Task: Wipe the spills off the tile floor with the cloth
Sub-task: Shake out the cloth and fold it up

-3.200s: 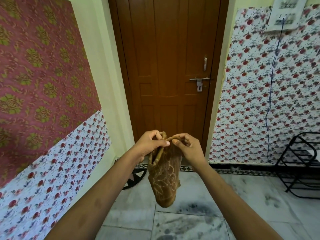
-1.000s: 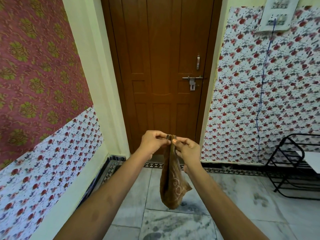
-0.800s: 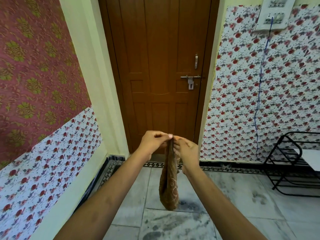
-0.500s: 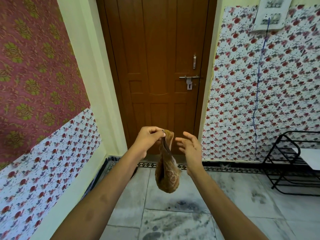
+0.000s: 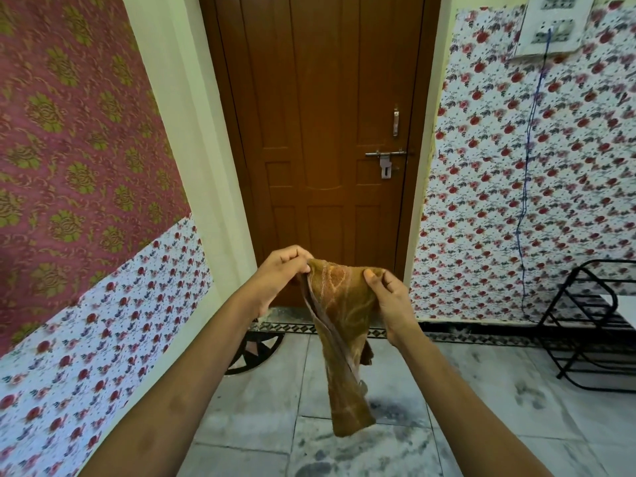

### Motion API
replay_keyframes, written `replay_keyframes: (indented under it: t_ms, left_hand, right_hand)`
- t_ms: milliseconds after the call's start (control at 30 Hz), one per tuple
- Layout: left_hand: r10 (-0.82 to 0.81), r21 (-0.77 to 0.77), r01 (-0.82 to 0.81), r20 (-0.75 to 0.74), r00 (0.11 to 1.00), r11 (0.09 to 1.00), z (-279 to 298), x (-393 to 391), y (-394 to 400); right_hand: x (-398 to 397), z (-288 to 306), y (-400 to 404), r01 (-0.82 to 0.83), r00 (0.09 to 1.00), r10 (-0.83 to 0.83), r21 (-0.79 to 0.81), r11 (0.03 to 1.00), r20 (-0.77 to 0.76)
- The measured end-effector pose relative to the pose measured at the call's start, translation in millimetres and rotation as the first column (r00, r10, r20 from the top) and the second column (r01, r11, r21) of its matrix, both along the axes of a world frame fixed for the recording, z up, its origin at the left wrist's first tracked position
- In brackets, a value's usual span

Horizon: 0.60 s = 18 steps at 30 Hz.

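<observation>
A brown patterned cloth hangs in the air in front of the door, held at chest height. My left hand pinches its upper left corner. My right hand grips its upper right edge, thumb on the front. The top edge is spread between the two hands and the rest droops in a narrow fold. Below lies the grey marble tile floor with dark smudged spills under the cloth and more dark marks near the bottom of the view.
A shut brown wooden door with a latch stands straight ahead. Floral-papered walls rise on both sides. A black metal rack stands at the right. A dark round object lies on the floor by the left door post. A blue cable hangs down the right wall.
My right hand, which had let go of the cloth half a second ago, holds its upper edge again. The two hands have drawn apart and spread the top of the cloth.
</observation>
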State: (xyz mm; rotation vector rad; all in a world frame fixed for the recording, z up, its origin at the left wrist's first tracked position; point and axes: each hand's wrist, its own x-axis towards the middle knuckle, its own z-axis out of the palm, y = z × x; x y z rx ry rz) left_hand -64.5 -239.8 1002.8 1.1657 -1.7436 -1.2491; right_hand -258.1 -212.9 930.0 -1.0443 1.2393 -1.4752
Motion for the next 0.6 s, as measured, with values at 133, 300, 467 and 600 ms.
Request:
replay_keyframes:
  t_ms: [133, 300, 467, 600]
  left_hand:
    - [-0.063, -0.039, 0.071, 0.180, 0.982, 0.997, 1, 4, 3]
    - [-0.237, 0.069, 0.228, 0.189, 0.953, 0.971, 11, -3, 4]
    - [-0.237, 0.010, 0.238, 0.154, 0.959, 0.971, 7, -27, 7]
    - [-0.247, -0.058, 0.268, 0.239, 0.939, 0.962, 7, -40, 10]
  right_hand:
    - [4, 22, -6, 0.120, 0.933, -0.208, -0.289, 0.950, -0.294]
    - [13, 42, -8, 0.163, 0.826, -0.407, -0.527, 0.834, -0.389]
    - [12, 39, -10, 0.144, 0.831, -0.403, -0.550, 0.823, -0.384]
    - [-1, 33, -12, 0.193, 0.876, -0.360, -0.450, 0.872, -0.321]
